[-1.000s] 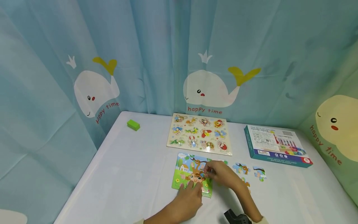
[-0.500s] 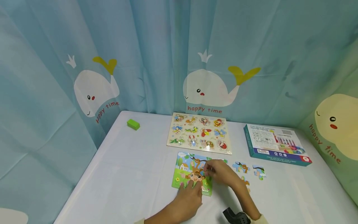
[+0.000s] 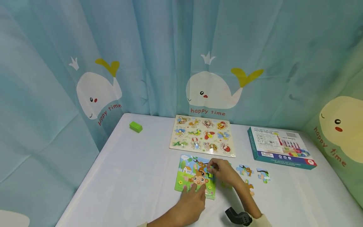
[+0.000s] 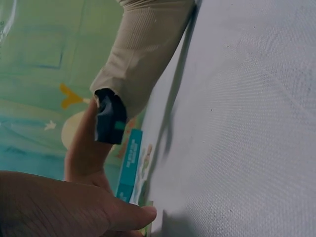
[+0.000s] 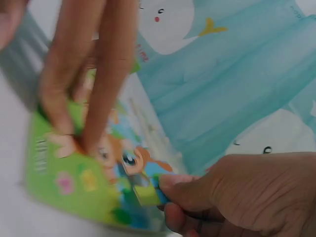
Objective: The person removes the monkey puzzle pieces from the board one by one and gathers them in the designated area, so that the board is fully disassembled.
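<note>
A monkey jigsaw puzzle [image 3: 180, 184] lies in its green-edged tray on the white table. The fingertips of my left hand [image 3: 189, 205] press on its near edge, fingers extended over the picture. At the puzzle's right side, my right hand [image 3: 227, 173] pinches a small jigsaw piece [image 5: 148, 194] between thumb and fingers. In the right wrist view that piece, green and blue, is tilted just over the board. Loose pieces lie right of the tray: one with a small monkey [image 3: 245, 170], one with a branch [image 3: 263, 175] and a brown one [image 3: 249, 187] partly behind my right forearm.
Behind the puzzle lies a wooden insect board [image 3: 202, 135]. A teal box [image 3: 282, 148] sits at the back right, and a green block [image 3: 135, 127] at the back left. A whale-print curtain [image 3: 158, 63] hangs behind the table.
My right hand has risen slightly, and the pinched piece now shows tilted up from the puzzle's right side. My left hand stays in place on the near edge.
</note>
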A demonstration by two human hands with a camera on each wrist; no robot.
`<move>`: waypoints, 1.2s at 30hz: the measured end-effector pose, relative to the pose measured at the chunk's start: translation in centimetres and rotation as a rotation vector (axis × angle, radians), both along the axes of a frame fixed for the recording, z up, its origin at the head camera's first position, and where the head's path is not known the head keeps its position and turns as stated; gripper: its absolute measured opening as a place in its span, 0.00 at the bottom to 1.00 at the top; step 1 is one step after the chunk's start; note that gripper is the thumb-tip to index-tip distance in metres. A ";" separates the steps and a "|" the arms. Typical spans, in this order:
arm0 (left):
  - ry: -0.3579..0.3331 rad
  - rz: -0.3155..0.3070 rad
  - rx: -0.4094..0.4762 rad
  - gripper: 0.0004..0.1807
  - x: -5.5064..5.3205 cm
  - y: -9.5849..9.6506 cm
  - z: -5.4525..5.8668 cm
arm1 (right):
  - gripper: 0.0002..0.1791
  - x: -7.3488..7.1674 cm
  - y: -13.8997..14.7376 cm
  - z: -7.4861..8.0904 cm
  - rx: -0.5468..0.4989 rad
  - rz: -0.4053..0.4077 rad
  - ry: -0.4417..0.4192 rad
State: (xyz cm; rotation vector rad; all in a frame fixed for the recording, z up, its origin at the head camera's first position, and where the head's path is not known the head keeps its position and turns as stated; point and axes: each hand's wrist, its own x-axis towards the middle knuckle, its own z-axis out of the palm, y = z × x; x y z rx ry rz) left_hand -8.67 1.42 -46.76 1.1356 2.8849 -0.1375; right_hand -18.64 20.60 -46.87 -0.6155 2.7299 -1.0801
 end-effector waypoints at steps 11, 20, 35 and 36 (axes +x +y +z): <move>-0.026 0.002 -0.035 0.25 0.0 0.2 0.0 | 0.04 -0.6 0.2 1.1 -0.053 -0.044 0.089; -0.052 0.016 -0.052 0.25 -0.1 0.3 0.0 | 0.06 -0.2 0.8 0.7 -0.144 -0.044 0.002; -0.011 0.013 -0.028 0.26 0.1 0.5 -0.4 | 0.14 1.7 4.2 1.6 -0.169 -0.189 -0.014; -0.004 0.010 -0.025 0.26 0.1 0.6 -0.4 | 0.13 2.0 4.6 1.7 -0.174 -0.214 -0.017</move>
